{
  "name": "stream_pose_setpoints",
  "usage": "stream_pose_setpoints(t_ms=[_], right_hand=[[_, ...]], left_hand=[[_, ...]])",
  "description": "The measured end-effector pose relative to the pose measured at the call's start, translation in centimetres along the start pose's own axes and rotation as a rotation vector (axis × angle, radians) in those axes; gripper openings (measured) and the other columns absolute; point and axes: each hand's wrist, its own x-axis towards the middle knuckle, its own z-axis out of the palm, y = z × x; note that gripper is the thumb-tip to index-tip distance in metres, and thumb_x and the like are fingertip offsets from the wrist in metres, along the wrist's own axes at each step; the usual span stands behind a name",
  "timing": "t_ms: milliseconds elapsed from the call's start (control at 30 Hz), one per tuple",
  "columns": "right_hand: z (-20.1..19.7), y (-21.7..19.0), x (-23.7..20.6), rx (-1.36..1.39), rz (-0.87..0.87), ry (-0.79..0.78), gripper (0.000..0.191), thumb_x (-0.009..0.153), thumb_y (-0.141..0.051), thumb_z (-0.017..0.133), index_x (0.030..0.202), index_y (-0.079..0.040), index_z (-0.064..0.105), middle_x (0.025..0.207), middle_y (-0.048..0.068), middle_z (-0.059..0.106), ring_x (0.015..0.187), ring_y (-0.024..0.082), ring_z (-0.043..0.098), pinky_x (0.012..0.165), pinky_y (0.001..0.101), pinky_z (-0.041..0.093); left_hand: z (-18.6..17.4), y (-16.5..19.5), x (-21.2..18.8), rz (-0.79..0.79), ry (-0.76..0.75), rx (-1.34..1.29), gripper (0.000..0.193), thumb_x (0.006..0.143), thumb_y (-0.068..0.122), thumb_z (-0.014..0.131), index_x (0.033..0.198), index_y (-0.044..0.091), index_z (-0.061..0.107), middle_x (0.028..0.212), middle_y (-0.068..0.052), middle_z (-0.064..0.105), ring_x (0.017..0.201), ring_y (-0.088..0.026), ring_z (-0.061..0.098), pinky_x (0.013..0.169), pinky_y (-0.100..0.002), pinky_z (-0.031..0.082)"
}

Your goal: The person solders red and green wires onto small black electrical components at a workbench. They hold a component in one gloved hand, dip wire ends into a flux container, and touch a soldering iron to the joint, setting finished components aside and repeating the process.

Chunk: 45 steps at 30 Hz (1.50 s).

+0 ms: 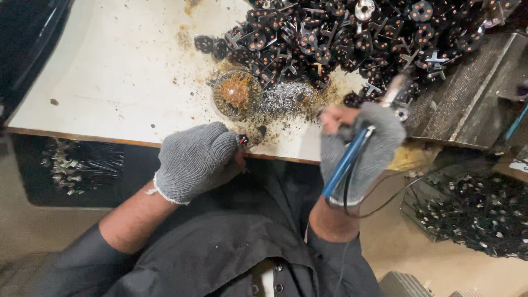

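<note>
Near: my left hand [197, 161], gloved, fingers pinching one small black part [243, 141]. Right hand [363, 148], fingers gripping blue soldering iron [347, 159]. Far right on tabletop [110, 71]: large pile [352, 33] apparently unworked; flux dish [237, 93].

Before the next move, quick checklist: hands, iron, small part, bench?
1. Left hand in grey knit glove, grip closed on small black part with red spots at the table edge: ok.
2. Right hand in fingerless grey glove, grip closed on blue-handled soldering iron: ok.
3. Iron tip location: blurred near the pile of black round parts, cannot tell.
4. Black cord loops under the right wrist, clear of the left hand: ok.
5. Round tin of brown flux in front of the left hand, unobstructed: ok.
6. White tabletop around the tin strewn with grey shavings and brown residue: not ok.
</note>
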Motion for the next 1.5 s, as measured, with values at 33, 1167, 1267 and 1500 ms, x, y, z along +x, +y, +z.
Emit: stream_pose_setpoints(t_ms=[33, 1167, 1267, 1500], right_hand=[[0.1, -0.5, -0.7, 0.132, 0.064, -0.074, 0.048, 0.100, -0.003, 0.076, 0.134, -0.005, 0.042, 0.108, 0.005, 0.072, 0.096, 0.016, 0.076, 0.083, 0.0263, 0.059], [1.4, -0.8, -2.3, -0.173, -0.169, -0.388, 0.020, 0.097, -0.002, 0.074, 0.116, -0.004, 0.069, 0.114, 0.019, 0.071, 0.101, 0.027, 0.075, 0.088, 0.0350, 0.061], [1.9, -1.3, -2.3, -0.246, -0.251, -0.273, 0.021, 0.095, -0.001, 0.076, 0.114, -0.006, 0.071, 0.119, 0.017, 0.073, 0.110, 0.027, 0.074, 0.095, 0.0346, 0.060], [2.2, -2.8, -1.1, 0.052, -0.109, -0.179, 0.017, 0.094, 0.000, 0.075, 0.107, -0.010, 0.072, 0.117, 0.014, 0.074, 0.119, 0.028, 0.068, 0.098, 0.0358, 0.059]], left_hand=[[0.0, -0.1, 0.0, 0.013, 0.004, -0.013, 0.024, 0.075, 0.031, 0.080, 0.079, 0.017, 0.061, 0.072, -0.006, 0.056, 0.060, -0.028, 0.062, 0.049, -0.044, 0.045], [-2.1, -1.1, -4.2, 0.204, 0.217, -0.231, 0.046, 0.078, 0.011, 0.074, 0.121, 0.009, 0.059, 0.114, -0.016, 0.063, 0.095, -0.037, 0.069, 0.073, -0.042, 0.058], [-3.5, -1.7, -7.9, -0.104, 0.033, -0.342, 0.057, 0.080, 0.020, 0.082, 0.129, 0.006, 0.058, 0.120, -0.019, 0.065, 0.089, -0.030, 0.069, 0.068, -0.037, 0.056], [-3.3, -4.3, -9.0, -0.234, -0.368, -0.362, 0.030, 0.078, 0.015, 0.079, 0.108, 0.014, 0.075, 0.088, -0.009, 0.068, 0.079, -0.028, 0.071, 0.066, -0.038, 0.055]])
